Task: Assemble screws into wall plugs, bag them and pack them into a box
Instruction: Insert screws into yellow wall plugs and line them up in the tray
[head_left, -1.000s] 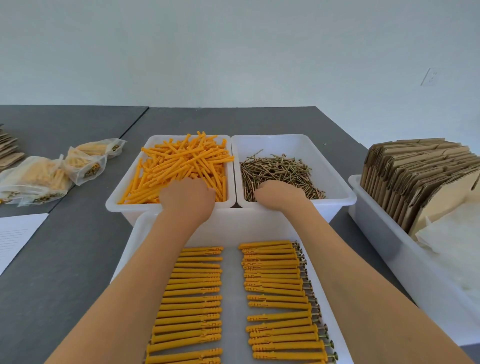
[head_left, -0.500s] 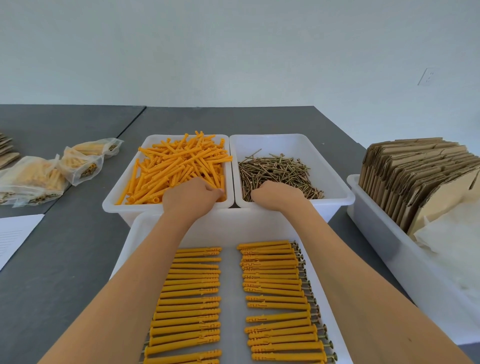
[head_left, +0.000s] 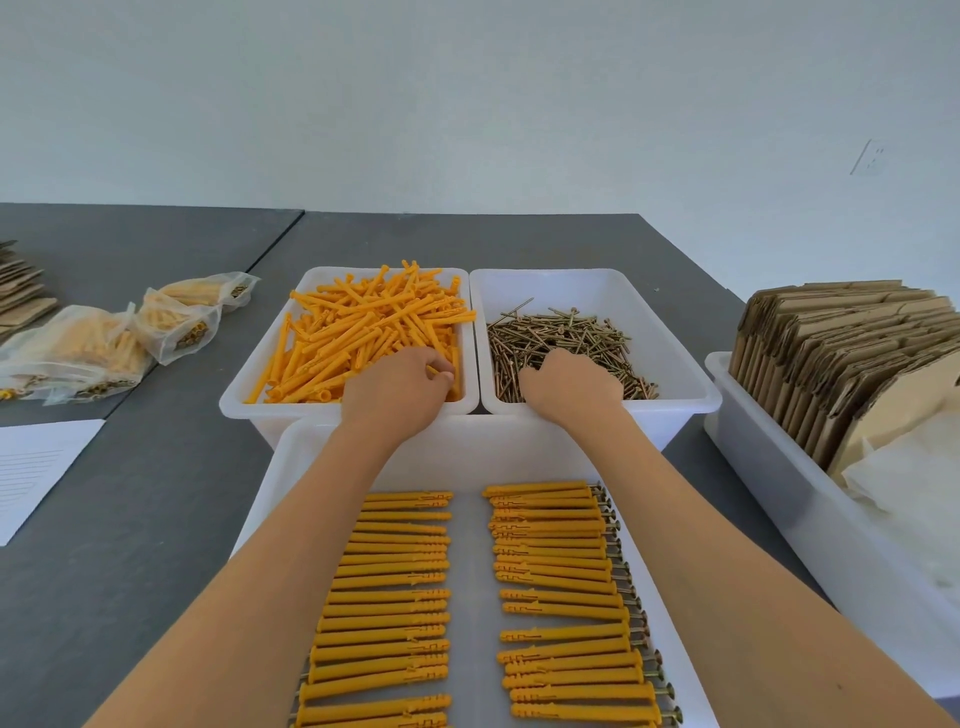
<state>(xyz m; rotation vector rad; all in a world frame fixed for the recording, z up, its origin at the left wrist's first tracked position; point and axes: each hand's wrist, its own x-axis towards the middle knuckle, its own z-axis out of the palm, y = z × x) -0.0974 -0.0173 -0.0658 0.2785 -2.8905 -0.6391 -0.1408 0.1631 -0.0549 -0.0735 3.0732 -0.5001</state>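
Observation:
Loose orange wall plugs (head_left: 358, 332) fill the left white bin (head_left: 244, 402). My left hand (head_left: 397, 395) reaches into its near right corner, and its thumb and curled fingers pinch one orange wall plug (head_left: 435, 370). Brass screws (head_left: 566, 330) lie heaped in the right white bin (head_left: 680, 358). My right hand (head_left: 569, 387) is in that heap with its fingers dipped among the screws, fingertips hidden. In front, a white tray (head_left: 283, 467) holds two rows of assembled plugs with screws, a left row (head_left: 395, 571) and a right row (head_left: 556, 566).
Filled clear bags (head_left: 78, 353) lie on the grey table at the left, by a white sheet of paper (head_left: 36, 467). At the right, a long white bin (head_left: 769, 467) holds flat cardboard boxes (head_left: 841, 353) and crumpled clear plastic (head_left: 909, 483).
Both hands have moved forward from the bins' near rims into the piles. The left hand's fingers have closed on a plug.

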